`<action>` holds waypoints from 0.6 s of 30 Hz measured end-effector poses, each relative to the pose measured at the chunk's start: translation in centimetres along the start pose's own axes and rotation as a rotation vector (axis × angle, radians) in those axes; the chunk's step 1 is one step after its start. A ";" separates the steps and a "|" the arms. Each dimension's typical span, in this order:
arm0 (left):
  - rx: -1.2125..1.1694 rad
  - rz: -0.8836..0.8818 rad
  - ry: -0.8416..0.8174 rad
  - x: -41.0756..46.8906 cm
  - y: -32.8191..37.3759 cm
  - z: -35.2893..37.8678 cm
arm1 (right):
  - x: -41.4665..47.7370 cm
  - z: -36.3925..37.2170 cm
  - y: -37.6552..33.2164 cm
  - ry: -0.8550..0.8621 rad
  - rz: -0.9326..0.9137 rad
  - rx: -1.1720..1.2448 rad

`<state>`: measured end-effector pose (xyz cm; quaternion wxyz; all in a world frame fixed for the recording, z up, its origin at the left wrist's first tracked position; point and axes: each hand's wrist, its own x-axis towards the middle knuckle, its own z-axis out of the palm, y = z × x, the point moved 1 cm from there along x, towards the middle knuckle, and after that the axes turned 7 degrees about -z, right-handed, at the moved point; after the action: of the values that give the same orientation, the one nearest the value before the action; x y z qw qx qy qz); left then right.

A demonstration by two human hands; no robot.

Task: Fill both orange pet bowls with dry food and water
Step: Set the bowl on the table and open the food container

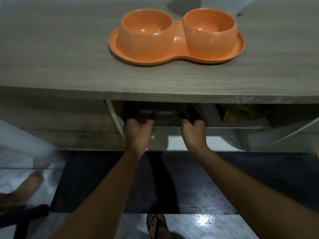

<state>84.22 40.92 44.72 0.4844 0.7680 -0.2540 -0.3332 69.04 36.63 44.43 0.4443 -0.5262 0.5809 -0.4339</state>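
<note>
An orange double pet bowl [176, 39] stands on the wooden countertop [69, 66]; its left bowl [146, 25] and right bowl [209, 25] hold nothing. Below the counter edge, both my hands reach into an open, shadowed cabinet. My left hand [138, 128] and my right hand [193, 128] curl their fingers around the two sides of a dark grey object [165, 116] inside. Shadow hides the fingertips and most of that object, so I cannot tell what it is.
The cabinet doors stand open on the left [114, 121] and the right [255, 137]. A greenish-brown bag [241, 112] lies deeper in the cabinet on the right. On the glossy tiled floor are a bare foot [32, 183] and a sandalled foot [156, 225].
</note>
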 end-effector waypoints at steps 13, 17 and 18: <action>-0.181 -0.043 -0.169 -6.8 2.3 -4.2 | -6.3 -1.8 -4.6 -0.026 0.227 0.082; -0.317 -0.183 -0.109 -13.3 6.1 -8.5 | -12.7 -5.9 -9.8 -0.046 0.256 0.050; -0.300 -0.218 -0.092 -14.6 7.3 -9.5 | -13.8 -7.0 -11.5 -0.036 0.265 0.041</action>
<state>81.42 53.88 58.21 0.5425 0.6940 -0.1386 -0.4525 65.54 49.86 58.07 0.5188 -0.4431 0.6284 -0.3737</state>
